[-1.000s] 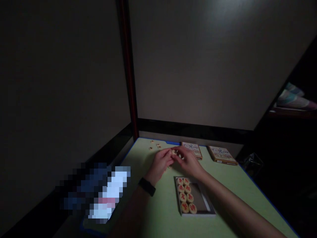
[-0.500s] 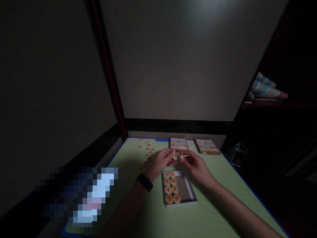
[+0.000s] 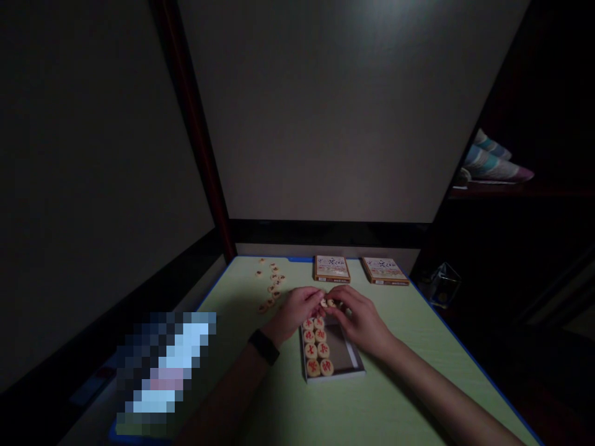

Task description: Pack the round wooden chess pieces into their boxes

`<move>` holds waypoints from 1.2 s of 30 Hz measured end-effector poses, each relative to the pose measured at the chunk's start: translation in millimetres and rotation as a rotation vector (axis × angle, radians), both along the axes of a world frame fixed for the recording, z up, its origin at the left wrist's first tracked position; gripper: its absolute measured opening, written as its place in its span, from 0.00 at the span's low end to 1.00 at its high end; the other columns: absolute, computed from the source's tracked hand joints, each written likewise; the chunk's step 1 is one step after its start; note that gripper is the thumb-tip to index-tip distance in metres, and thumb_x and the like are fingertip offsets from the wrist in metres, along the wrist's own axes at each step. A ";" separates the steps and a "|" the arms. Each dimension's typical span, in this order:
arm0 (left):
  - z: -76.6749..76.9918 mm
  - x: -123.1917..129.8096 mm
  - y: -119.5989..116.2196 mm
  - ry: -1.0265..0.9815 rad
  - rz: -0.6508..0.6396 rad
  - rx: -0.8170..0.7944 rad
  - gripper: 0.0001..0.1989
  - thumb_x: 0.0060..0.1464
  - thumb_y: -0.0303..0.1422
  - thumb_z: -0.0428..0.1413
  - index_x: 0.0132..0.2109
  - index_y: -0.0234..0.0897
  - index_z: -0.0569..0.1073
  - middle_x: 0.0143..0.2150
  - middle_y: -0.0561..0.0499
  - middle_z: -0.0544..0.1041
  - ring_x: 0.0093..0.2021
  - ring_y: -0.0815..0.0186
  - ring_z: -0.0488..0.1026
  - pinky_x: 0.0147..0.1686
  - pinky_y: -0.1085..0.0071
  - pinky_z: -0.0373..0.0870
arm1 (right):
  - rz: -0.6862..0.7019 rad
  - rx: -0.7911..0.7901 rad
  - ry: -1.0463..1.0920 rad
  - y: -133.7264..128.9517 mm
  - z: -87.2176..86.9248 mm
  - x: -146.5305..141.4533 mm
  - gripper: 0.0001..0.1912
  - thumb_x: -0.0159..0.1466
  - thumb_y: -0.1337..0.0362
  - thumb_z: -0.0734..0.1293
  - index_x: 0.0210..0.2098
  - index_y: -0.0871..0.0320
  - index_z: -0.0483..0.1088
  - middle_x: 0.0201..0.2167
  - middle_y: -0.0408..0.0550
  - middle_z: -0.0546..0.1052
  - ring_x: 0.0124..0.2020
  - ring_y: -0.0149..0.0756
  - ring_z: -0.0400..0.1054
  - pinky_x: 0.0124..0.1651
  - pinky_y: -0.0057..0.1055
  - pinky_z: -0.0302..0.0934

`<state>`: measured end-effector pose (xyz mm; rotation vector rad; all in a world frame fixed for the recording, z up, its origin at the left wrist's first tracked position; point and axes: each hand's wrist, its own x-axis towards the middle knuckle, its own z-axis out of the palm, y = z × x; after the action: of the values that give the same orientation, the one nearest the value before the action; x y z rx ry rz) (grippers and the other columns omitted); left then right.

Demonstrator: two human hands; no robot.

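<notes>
Above the far end of a shallow box tray [image 3: 338,375], my two hands come together. My left hand [image 3: 297,310], with a dark band on its wrist, is closed on a round Chinese chess piece [image 3: 323,303]. Close beside it, my right hand [image 3: 362,317] pinches a second chess piece [image 3: 331,303] between thumb and fingers. Inside the tray, round pieces with red characters [image 3: 311,351] lie in two columns along the left side. The bare grey bottom of the tray shows to their right. My fingers cover part of the tray's far edge.
Several loose chess pieces [image 3: 274,277] lie scattered at the back left of the green table [image 3: 395,396]. Two printed boxes, a left one [image 3: 331,269] and a right one [image 3: 385,271], lie near the back edge. A blurred-out bright object [image 3: 171,365] is at the left. Walls stand behind and left.
Both hands have come closer together and slightly down toward the tray's far end, bringing the two pieces side by side. The view has shifted slightly.
</notes>
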<state>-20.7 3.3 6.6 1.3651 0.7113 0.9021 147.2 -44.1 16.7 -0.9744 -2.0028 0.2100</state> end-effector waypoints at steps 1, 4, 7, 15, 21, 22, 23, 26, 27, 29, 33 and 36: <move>-0.1 0.6 -1.0 0.024 0.010 0.017 0.20 0.49 0.48 0.59 0.27 0.34 0.68 0.23 0.56 0.66 0.25 0.72 0.62 0.26 0.74 0.56 | -0.002 -0.002 -0.026 -0.8 -0.4 -0.6 0.06 0.66 0.68 0.62 0.42 0.56 0.69 0.39 0.50 0.75 0.40 0.38 0.70 0.44 0.33 0.66; -0.3 0.5 -2.5 0.056 0.030 0.015 0.20 0.49 0.48 0.59 0.27 0.34 0.68 0.22 0.56 0.66 0.24 0.72 0.62 0.25 0.75 0.55 | -0.009 -0.019 -0.095 -3.0 -0.1 -2.0 0.06 0.67 0.68 0.61 0.43 0.56 0.67 0.38 0.50 0.74 0.39 0.37 0.70 0.42 0.32 0.66; -0.6 -1.4 -1.6 0.042 0.009 -0.039 0.19 0.48 0.47 0.60 0.30 0.33 0.72 0.24 0.54 0.69 0.26 0.71 0.66 0.27 0.75 0.59 | -0.016 -0.037 -0.148 -3.7 0.9 -1.1 0.07 0.67 0.68 0.59 0.44 0.56 0.65 0.38 0.51 0.75 0.40 0.38 0.70 0.43 0.33 0.65; 4.6 -6.3 0.0 -0.050 0.025 -0.116 0.18 0.43 0.39 0.66 0.39 0.34 0.74 0.31 0.51 0.76 0.28 0.70 0.73 0.30 0.74 0.67 | -0.085 -0.206 -0.116 1.6 12.5 12.6 0.06 0.65 0.67 0.61 0.41 0.57 0.67 0.34 0.47 0.75 0.34 0.35 0.69 0.38 0.30 0.62; 5.3 -5.2 0.7 0.062 0.070 -0.006 0.15 0.45 0.38 0.65 0.36 0.31 0.76 0.27 0.50 0.76 0.24 0.71 0.70 0.24 0.76 0.61 | -0.120 -0.349 -0.113 1.9 12.2 7.7 0.12 0.65 0.71 0.54 0.37 0.59 0.68 0.36 0.49 0.75 0.39 0.37 0.70 0.43 0.32 0.61; 5.2 -5.1 0.6 0.078 0.080 0.007 0.15 0.45 0.38 0.65 0.36 0.31 0.76 0.27 0.50 0.76 0.23 0.72 0.69 0.23 0.76 0.61 | -0.132 -0.352 -0.139 0.2 12.5 6.1 0.12 0.66 0.69 0.54 0.38 0.59 0.68 0.36 0.50 0.75 0.39 0.37 0.70 0.43 0.32 0.61; 5.2 -5.1 0.3 0.091 0.088 0.009 0.14 0.45 0.38 0.64 0.36 0.31 0.76 0.27 0.50 0.77 0.22 0.73 0.68 0.23 0.76 0.60 | -0.149 -0.340 -0.175 -1.7 13.0 4.8 0.11 0.68 0.66 0.55 0.41 0.59 0.68 0.37 0.50 0.76 0.38 0.38 0.70 0.42 0.32 0.60; 6.0 -6.4 -1.8 0.135 0.098 -0.025 0.15 0.45 0.38 0.64 0.38 0.31 0.76 0.28 0.50 0.77 0.19 0.74 0.65 0.21 0.76 0.59 | -0.181 -0.256 -0.321 -5.6 13.9 3.8 0.15 0.67 0.56 0.61 0.48 0.59 0.67 0.40 0.51 0.76 0.37 0.40 0.71 0.39 0.32 0.59; 6.3 -6.9 -2.7 0.157 0.090 -0.039 0.16 0.45 0.38 0.64 0.39 0.31 0.76 0.27 0.51 0.77 0.19 0.74 0.64 0.20 0.76 0.58 | -0.180 -0.225 -0.371 -5.8 13.6 4.5 0.16 0.67 0.55 0.62 0.49 0.58 0.67 0.40 0.51 0.76 0.37 0.40 0.71 0.39 0.31 0.58; 6.4 -7.5 -3.5 0.198 0.064 -0.050 0.17 0.46 0.38 0.64 0.41 0.31 0.76 0.26 0.52 0.76 0.18 0.75 0.63 0.19 0.76 0.57 | -0.167 -0.178 -0.460 -4.4 12.6 7.0 0.15 0.67 0.56 0.62 0.47 0.58 0.69 0.39 0.52 0.76 0.36 0.40 0.71 0.37 0.31 0.58; 4.4 -8.6 2.4 0.262 0.026 0.042 0.17 0.48 0.42 0.61 0.38 0.32 0.77 0.27 0.50 0.77 0.18 0.74 0.63 0.19 0.76 0.56 | -0.160 -0.155 -0.565 -1.3 13.7 12.4 0.11 0.67 0.60 0.62 0.44 0.59 0.71 0.37 0.52 0.77 0.35 0.39 0.71 0.36 0.30 0.57; 4.0 -13.7 10.4 0.366 0.208 0.253 0.14 0.53 0.41 0.55 0.31 0.34 0.76 0.28 0.49 0.77 0.21 0.71 0.65 0.23 0.74 0.58 | -0.145 -0.200 -0.626 -2.0 16.7 13.1 0.08 0.63 0.63 0.65 0.41 0.58 0.73 0.37 0.51 0.79 0.35 0.40 0.72 0.36 0.30 0.57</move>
<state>-34.4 13.7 10.6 1.7295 1.0616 0.9376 160.3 -46.2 33.4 -1.4395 -2.4892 0.0214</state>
